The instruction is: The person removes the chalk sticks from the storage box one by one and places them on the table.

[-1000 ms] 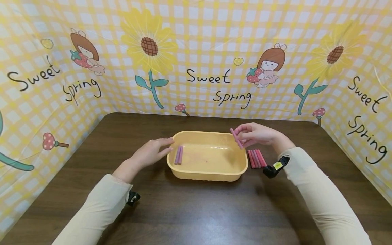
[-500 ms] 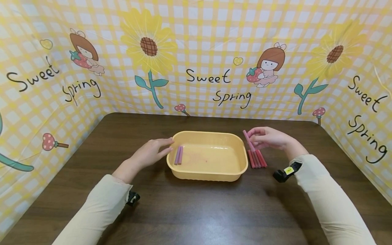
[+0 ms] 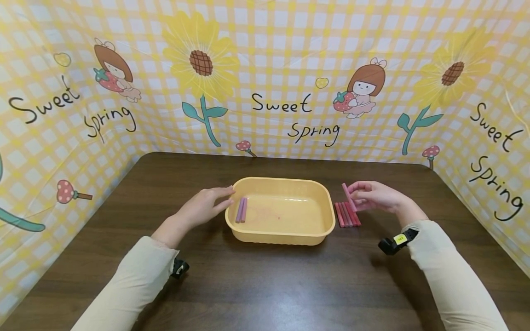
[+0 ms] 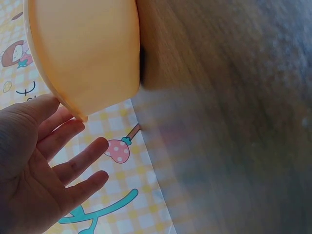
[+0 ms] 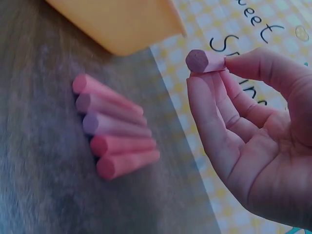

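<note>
My right hand (image 3: 374, 196) pinches a pink chalk stick (image 3: 347, 193) between thumb and fingertips, held tilted above the right end of a row of several chalk sticks (image 3: 342, 215). In the right wrist view the held chalk shows its end, with the row of red, pink and mauve sticks (image 5: 117, 124) lying apart from the hand. My left hand (image 3: 205, 202) touches the left rim of a yellow plastic basin (image 3: 281, 238) with extended fingers; the left wrist view shows its thumb and fingertips at the rim. Two purple chalk sticks (image 3: 241, 210) lie inside the basin's left end.
A dark wooden table (image 3: 265, 285) bears everything. The chalk row lies just right of the basin. A yellow checked cloth (image 3: 273, 55) with flower prints rises behind the table and along both sides.
My right hand has carried the chalk stick rightward and slightly nearer, from the basin's right rim to the far end of the row. The left hand and basin have stayed put.
</note>
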A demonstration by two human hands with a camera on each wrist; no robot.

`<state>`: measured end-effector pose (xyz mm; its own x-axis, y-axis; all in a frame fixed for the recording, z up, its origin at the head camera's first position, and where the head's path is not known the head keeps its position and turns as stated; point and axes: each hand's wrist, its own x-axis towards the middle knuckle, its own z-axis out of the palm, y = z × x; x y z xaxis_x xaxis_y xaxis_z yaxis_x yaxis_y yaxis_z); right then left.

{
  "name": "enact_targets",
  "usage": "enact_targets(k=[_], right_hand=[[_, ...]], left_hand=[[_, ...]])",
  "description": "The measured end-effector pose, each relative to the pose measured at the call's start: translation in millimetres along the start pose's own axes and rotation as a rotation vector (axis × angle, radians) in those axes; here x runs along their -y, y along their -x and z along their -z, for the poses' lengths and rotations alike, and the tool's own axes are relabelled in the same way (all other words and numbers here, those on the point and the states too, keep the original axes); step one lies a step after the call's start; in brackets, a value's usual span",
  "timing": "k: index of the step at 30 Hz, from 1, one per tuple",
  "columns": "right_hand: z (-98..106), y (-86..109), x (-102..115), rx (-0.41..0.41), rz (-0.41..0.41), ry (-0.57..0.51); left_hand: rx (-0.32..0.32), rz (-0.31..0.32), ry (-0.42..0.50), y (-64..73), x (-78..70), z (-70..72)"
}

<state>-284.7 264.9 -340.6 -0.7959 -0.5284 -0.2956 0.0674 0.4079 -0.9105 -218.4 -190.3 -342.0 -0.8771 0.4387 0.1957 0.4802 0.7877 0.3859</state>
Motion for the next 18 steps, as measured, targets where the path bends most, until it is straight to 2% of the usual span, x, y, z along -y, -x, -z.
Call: enact_targets(k=[6,18], right_hand=[[4,6.5,-8,-0.022,-0.033,0.025],[10,6.6,-23,-0.026,-0.116,0.076]], left_hand=[[-0.004,-0.008,0.004,0.3,0.6,-0.1],[0.006,0.007,0.002,-0.1,0.7,-0.5]])
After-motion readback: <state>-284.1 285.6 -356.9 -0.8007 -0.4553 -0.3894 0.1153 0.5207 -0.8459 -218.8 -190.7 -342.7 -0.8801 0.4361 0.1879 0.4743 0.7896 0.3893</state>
